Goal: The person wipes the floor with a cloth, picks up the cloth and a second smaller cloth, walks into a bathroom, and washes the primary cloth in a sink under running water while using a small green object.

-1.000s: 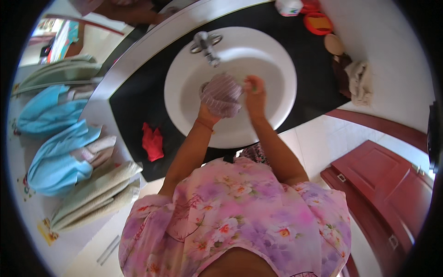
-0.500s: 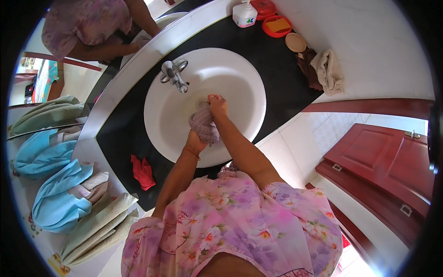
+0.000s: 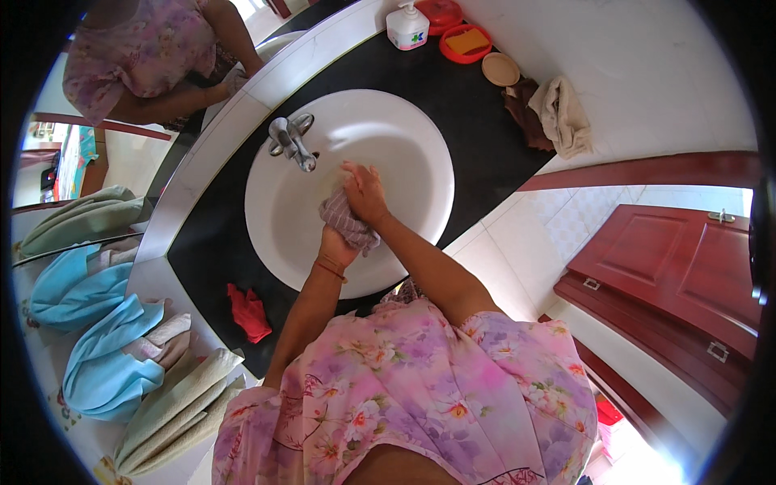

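A wet, greyish-mauve striped cloth (image 3: pixel 347 222) is bunched up over the white oval sink (image 3: pixel 424 194). My left hand (image 3: pixel 338 247) is closed around its lower end, a thin red band on that wrist. Against the cloth's upper right side lies my right hand (image 3: pixel 366 196), its fingers stretched out and slightly apart. Part of the cloth is hidden beneath the hands. Just beyond them, the chrome faucet (image 3: pixel 293 143) stands at the sink's far left rim. I cannot make out whether water runs from it.
A crumpled red cloth (image 3: pixel 248 313) lies on the black countertop (image 3: pixel 214 242) left of the sink. Along the back right stand a white pump bottle (image 3: pixel 407 27), a red soap dish (image 3: pixel 466 55), a round beige lid (image 3: pixel 501 69) and folded cloths (image 3: pixel 559 118). Towels (image 3: pixel 109 356) hang at left.
My right hand's fingers have gone from curled in to stretched out across the cloth. Both hands and the cloth appear slightly further left in the view, which has itself shifted.
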A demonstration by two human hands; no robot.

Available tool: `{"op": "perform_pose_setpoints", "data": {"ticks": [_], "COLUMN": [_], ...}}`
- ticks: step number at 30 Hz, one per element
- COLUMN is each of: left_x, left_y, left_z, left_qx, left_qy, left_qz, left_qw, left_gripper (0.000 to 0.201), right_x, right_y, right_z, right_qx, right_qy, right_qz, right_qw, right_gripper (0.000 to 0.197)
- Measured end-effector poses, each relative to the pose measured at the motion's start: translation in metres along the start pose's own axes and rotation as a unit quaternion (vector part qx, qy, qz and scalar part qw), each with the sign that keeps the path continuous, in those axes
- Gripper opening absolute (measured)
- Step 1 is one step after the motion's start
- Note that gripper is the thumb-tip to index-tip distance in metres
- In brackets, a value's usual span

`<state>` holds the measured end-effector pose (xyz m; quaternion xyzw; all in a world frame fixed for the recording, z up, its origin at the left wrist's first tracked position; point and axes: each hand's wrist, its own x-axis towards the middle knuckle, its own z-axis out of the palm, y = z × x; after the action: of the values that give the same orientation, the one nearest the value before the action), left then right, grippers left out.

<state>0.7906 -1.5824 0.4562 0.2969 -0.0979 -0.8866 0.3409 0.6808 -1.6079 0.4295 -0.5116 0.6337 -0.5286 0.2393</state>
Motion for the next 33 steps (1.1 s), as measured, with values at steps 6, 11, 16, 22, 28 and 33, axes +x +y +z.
{"op": "perform_pose_setpoints", "data": {"ticks": [6, 11, 16, 22, 28, 33], "left_x": [0.002, -0.001, -0.002, -0.002, -0.009, -0.009], "left_y": [0.004, 0.004, -0.004, 0.003, 0.003, 0.005], "left_z": [-0.002, -0.013, -0.013, -0.018, 0.004, 0.005], "left_qx": [-0.038, -0.127, -0.077, -0.109, -0.102, -0.099], "left_qy": [0.002, 0.004, -0.066, -0.019, 0.015, -0.011], "left_qz": [0.008, 0.054, -0.004, 0.048, 0.022, 0.032], "left_qw": [0.999, 0.990, 0.995, 0.993, 0.994, 0.995], "left_gripper": [0.050, 0.048, 0.048, 0.048, 0.048, 0.047], "right_x": [0.002, -0.022, -0.001, -0.029, -0.007, -0.010], "right_y": [-0.006, -0.017, 0.019, -0.024, 0.007, 0.002], "right_z": [0.007, 0.005, 0.001, 0.004, -0.004, -0.005], "right_qx": [0.039, -0.003, -0.014, 0.068, -0.074, -0.051], "right_qy": [-0.079, -0.136, -0.126, -0.198, -0.194, -0.142], "right_qz": [0.103, -0.095, 0.055, -0.134, -0.114, -0.054], "right_qw": [0.991, 0.986, 0.990, 0.969, 0.972, 0.987], "right_gripper": [0.026, 0.035, 0.035, 0.035, 0.037, 0.038]}}
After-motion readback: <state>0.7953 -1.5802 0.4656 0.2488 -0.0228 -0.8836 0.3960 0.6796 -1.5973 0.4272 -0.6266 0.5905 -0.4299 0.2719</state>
